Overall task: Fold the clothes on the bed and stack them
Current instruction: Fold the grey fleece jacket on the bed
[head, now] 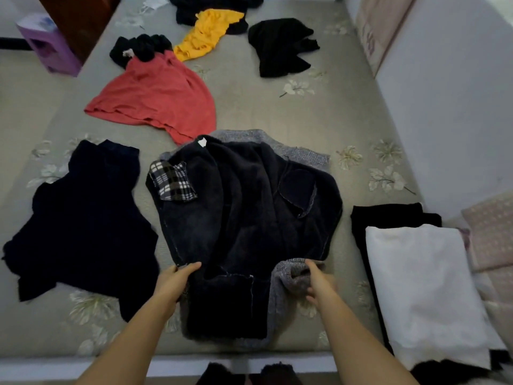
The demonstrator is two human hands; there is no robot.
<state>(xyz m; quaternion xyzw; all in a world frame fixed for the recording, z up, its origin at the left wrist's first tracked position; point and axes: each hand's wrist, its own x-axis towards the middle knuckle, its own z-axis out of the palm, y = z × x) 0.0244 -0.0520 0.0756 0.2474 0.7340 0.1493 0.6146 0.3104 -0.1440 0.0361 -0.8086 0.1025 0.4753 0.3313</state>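
Dark fleece-lined jeans, turned inside out with a plaid pocket lining showing, lie in the middle of the bed on top of a grey knit sweater. My left hand grips the jeans' left edge. My right hand grips a bunched fold of the grey sweater. To the right sits a stack of folded clothes: a white piece on black ones. A dark navy top lies flat at the left.
Farther back on the floral grey bedsheet lie a red top, a yellow garment and several black pieces. A purple box stands at the left. Pink pillows are by the right wall.
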